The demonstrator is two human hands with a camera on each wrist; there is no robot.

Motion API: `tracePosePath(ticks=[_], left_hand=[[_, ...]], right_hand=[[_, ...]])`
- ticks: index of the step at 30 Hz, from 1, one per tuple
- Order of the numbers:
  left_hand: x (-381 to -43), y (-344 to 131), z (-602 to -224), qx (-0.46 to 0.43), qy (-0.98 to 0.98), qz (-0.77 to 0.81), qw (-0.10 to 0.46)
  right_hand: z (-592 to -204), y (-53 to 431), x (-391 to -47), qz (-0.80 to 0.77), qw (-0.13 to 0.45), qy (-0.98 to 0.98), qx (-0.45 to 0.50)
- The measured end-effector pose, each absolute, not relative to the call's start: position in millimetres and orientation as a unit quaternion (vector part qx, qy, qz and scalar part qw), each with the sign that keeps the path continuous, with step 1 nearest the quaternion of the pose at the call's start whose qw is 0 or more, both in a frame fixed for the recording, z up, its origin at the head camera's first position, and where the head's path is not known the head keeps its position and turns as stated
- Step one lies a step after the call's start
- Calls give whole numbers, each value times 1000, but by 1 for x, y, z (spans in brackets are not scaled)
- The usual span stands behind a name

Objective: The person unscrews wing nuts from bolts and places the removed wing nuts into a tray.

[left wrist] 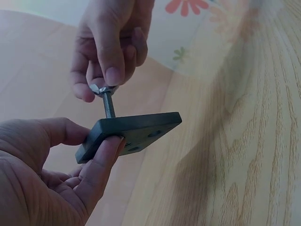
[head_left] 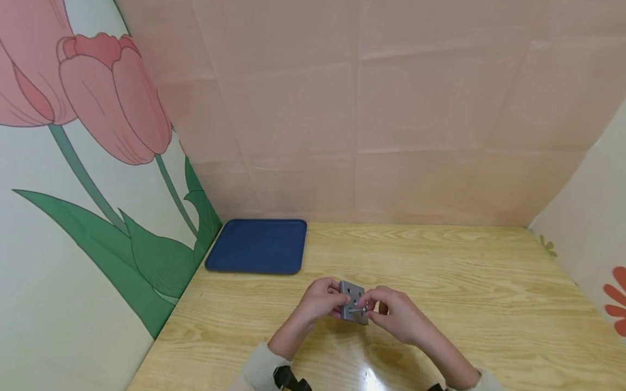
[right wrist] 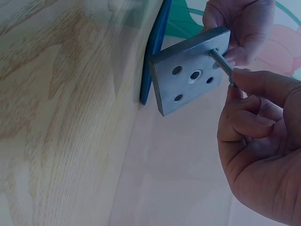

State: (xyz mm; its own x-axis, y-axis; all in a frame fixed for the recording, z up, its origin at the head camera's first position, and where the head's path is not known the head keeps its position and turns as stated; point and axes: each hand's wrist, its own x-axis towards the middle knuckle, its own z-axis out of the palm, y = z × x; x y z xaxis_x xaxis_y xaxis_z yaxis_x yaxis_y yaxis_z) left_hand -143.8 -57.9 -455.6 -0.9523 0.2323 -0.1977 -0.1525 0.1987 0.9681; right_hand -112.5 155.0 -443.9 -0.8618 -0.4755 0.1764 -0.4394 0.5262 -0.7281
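Note:
My left hand (head_left: 320,298) grips a square grey metal plate (right wrist: 188,89) by one edge, thumb on one face and fingers behind. Several round holes pierce the plate, the middle one ringed. A threaded screw (left wrist: 108,104) stands out from a hole near a corner. At its outer end sits a shiny wing-shaped piece (left wrist: 96,88), partly covered by fingers, so I cannot tell if it is a wing nut or the screw's head. The thumb and forefinger of my right hand (head_left: 393,309) pinch that end. Both hands hold everything above the table.
A blue tray (head_left: 256,247) lies at the back left of the wood-grain table (head_left: 464,277). A pink sheet (head_left: 391,108) hangs behind the table. Flower-printed panels (head_left: 39,260) stand at the left and right sides.

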Motion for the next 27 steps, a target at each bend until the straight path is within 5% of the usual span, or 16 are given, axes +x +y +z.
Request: tracePosePath(ticks=[9, 16, 27], left_hand=[[-144, -58, -455, 25, 760, 632, 150], [-145, -61, -456, 31, 761, 628, 160], [-144, -62, -455, 27, 757, 633, 157]], right_hand=[[-444, 153, -113, -419, 1, 878, -230], [-442, 151, -115, -416, 37, 898, -134], [-442, 150, -114, -404, 43, 898, -168]])
